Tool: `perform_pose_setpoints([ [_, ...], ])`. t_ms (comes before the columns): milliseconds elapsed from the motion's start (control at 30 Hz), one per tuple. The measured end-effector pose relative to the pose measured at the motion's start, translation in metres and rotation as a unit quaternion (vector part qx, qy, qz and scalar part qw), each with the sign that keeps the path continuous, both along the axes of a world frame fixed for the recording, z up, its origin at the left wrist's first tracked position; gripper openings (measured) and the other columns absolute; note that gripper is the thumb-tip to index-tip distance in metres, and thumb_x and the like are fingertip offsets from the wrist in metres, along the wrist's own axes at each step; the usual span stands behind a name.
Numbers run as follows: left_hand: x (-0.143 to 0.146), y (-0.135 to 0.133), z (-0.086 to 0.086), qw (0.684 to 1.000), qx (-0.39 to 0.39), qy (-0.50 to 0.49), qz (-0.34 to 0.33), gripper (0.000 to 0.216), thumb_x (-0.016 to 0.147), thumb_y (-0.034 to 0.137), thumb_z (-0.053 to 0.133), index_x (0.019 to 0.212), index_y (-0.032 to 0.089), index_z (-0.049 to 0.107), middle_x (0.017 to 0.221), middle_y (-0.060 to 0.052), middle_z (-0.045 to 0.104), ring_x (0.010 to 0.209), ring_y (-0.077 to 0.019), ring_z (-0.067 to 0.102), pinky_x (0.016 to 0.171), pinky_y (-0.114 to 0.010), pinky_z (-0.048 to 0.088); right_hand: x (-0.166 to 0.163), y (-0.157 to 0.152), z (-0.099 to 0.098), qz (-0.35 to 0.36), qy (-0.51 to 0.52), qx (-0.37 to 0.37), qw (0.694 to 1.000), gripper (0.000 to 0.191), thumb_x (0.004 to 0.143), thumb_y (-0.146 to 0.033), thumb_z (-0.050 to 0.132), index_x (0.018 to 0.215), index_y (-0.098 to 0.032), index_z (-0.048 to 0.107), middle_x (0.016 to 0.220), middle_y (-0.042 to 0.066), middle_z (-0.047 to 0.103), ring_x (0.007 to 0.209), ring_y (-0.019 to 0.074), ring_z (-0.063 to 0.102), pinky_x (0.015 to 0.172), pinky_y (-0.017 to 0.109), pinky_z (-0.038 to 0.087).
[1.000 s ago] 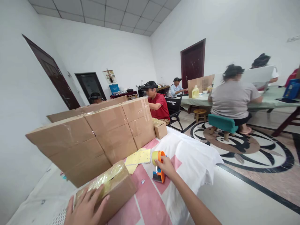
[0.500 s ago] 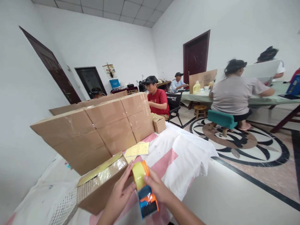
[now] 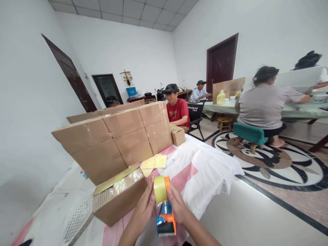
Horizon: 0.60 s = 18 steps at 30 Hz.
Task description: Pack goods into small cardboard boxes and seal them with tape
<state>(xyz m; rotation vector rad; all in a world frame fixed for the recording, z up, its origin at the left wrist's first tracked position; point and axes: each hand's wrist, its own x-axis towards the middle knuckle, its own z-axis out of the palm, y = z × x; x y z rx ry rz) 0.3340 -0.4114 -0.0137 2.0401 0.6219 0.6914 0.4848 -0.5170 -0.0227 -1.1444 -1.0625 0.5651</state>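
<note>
Both my hands hold an orange and blue tape dispenser (image 3: 164,208) with a yellowish tape roll, lifted above the table in front of me. My left hand (image 3: 145,209) grips its left side, fingers pressed against the roll. My right hand (image 3: 177,207) closes on the right side. Just left of the dispenser lies a small cardboard box (image 3: 118,194) with shiny tape across its top.
A wall of taped cardboard boxes (image 3: 120,135) stands behind it, a smaller box (image 3: 178,135) at its right end. Yellow sheets (image 3: 154,161) lie on the pink and white cloth (image 3: 205,167). A white mesh basket (image 3: 77,222) sits at left. Several people sit at tables beyond.
My right hand picked the tape dispenser up off the cloth and brought it toward me. My left hand left the small box and joined it on the dispenser.
</note>
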Motion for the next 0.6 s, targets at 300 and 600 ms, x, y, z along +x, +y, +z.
perform_pose_setpoints([
  [300, 0.005, -0.026, 0.0, 0.998, -0.065, 0.004, 0.012, 0.055, 0.085, 0.068, 0.057, 0.101, 0.021, 0.08, 0.136, -0.017, 0.059, 0.135, -0.0353, 0.049, 0.112, -0.047, 0.041, 0.028, 0.017, -0.009, -0.1, -0.131, 0.089, 0.982, 0.053, 0.104, -0.053, 0.031, 0.099, -0.02, 0.072, 0.091, 0.008, 0.071, 0.091, 0.0248, 0.064, 0.087, 0.036, 0.051],
  [600, 0.011, -0.038, 0.001, 0.991, -0.127, -0.039, 0.026, 0.05, 0.079, 0.066, 0.067, 0.074, 0.017, 0.078, 0.085, -0.009, 0.064, 0.086, -0.0234, 0.058, 0.081, -0.033, 0.048, 0.025, 0.019, -0.025, -0.092, -0.17, 0.111, 0.975, 0.047, 0.106, -0.044, 0.032, 0.077, -0.021, 0.06, 0.074, 0.004, 0.063, 0.07, 0.0195, 0.057, 0.072, 0.033, 0.046],
])
